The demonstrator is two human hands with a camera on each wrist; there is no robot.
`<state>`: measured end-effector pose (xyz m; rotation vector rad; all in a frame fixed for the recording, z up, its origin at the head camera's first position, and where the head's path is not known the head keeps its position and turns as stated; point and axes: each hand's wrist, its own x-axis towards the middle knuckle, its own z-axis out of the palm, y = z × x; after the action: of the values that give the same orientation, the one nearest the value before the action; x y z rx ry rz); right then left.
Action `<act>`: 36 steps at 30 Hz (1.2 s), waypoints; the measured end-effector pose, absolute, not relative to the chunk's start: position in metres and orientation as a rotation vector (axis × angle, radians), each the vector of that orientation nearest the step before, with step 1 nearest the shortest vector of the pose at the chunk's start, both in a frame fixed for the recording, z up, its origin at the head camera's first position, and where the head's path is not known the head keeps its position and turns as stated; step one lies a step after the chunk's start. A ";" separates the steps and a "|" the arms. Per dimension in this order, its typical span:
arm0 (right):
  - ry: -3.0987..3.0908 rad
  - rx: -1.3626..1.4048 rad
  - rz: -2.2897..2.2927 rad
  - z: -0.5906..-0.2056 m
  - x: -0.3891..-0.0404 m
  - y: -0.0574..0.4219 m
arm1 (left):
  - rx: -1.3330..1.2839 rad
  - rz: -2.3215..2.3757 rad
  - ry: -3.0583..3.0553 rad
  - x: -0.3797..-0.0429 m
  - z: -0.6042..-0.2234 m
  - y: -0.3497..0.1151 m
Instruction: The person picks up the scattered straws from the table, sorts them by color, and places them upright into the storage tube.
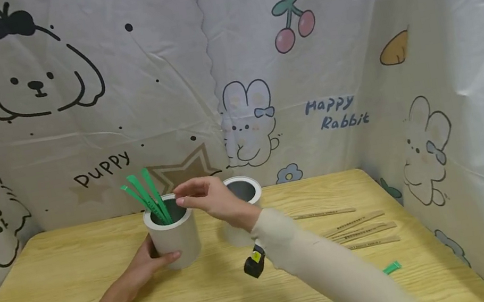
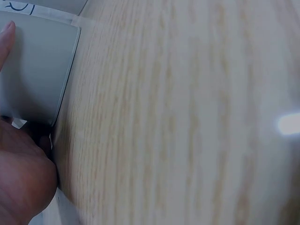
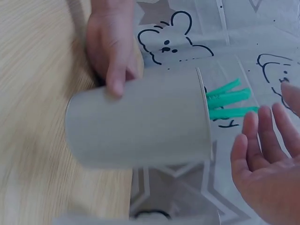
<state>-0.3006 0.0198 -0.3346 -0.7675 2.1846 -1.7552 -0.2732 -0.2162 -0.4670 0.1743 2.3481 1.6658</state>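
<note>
Hands point(image 1: 148, 262) point(image 1: 214, 199) flank a plain white cylindrical cup point(image 1: 181, 240).

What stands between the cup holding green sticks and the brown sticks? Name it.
In the head view, the second white cup stands between them; the right sleeve also crosses that stretch.
</note>
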 end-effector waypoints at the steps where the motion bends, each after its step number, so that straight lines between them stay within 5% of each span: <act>1: 2.194 -0.803 -1.714 -0.334 -0.299 0.027 | 0.172 1.661 2.351 -0.273 -0.467 -0.216; 27: 2.172 -0.927 -1.189 -0.418 -0.230 0.292 | 0.138 1.609 2.364 -0.269 -0.470 -0.217; 36: 2.118 -0.878 -1.201 -0.438 -0.203 0.344 | 0.147 1.614 2.363 -0.268 -0.469 -0.217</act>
<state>-0.2028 0.3439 -0.4376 -0.8775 2.1181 -1.2015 -0.2682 -0.2165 -0.4691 0.1472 2.3630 1.6139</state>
